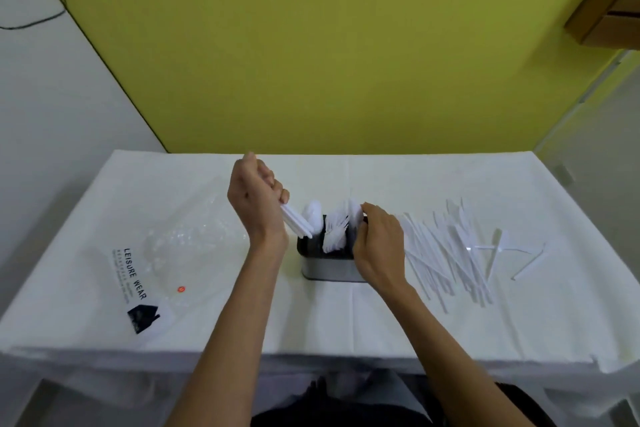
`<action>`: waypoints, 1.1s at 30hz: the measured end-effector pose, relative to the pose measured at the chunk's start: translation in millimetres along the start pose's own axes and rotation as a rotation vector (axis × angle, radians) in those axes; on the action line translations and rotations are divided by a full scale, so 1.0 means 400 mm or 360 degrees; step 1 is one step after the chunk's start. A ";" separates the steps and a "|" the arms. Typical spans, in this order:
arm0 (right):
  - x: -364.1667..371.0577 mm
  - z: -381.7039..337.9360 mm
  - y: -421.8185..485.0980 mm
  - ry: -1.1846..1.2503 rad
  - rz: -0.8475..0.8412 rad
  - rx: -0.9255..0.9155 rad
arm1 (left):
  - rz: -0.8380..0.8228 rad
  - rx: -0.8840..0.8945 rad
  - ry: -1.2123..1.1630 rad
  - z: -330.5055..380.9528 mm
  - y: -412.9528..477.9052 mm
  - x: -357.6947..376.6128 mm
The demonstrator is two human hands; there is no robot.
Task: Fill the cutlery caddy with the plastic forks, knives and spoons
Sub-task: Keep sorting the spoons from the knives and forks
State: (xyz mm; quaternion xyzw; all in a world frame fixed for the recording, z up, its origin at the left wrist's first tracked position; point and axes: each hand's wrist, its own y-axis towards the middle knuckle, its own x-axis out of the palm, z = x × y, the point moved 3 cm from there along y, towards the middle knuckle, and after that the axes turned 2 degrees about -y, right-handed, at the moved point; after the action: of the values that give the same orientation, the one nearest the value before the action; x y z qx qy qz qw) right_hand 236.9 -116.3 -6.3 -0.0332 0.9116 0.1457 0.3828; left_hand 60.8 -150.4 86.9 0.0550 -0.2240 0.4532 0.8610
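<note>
A metal cutlery caddy (327, 269) with a dark inside stands in the middle of the white table. White plastic spoons (313, 215) and forks (337, 229) stick up out of it. My left hand (254, 199) grips a bundle of white plastic cutlery (296, 227) by one end, slanted down with its lower end at the caddy's left rim. My right hand (379, 244) rests against the caddy's right side, fingertips at its rim by the forks. A spread of loose white plastic knives (450, 253) lies on the table to the right.
An empty clear plastic bag (180, 253) printed "LEISURE WEAR" lies on the left of the table. The white tablecloth (346, 319) hangs over the front edge. A yellow wall rises behind, and a wooden cabinet (609, 7) hangs at the upper right.
</note>
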 end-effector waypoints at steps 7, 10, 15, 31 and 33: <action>0.019 0.015 0.006 -0.0164 0.0086 -0.0026 | -0.0059 0.0140 0.0533 -0.123 -0.039 -0.053; 0.026 0.015 0.003 -0.0203 0.0108 -0.0077 | -0.0204 0.0241 0.0930 -0.179 -0.050 -0.065; 0.028 0.013 0.001 -0.0237 0.0151 -0.0108 | -0.0449 0.0238 0.1499 -0.243 -0.082 -0.095; -0.079 0.272 -0.058 -0.0073 -0.0047 0.0698 | -0.0887 0.0927 0.1233 -0.198 -0.245 0.095; -0.069 0.336 -0.080 -0.0343 -0.0222 0.0626 | -0.1135 0.0924 0.1164 -0.235 -0.302 0.145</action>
State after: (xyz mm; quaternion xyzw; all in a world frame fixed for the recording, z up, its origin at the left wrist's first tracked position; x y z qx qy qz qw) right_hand 354.4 -109.1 -83.8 -0.0050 0.8718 -0.0590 0.4863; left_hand 218.0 -149.2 41.4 0.2006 0.2532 0.1681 0.9314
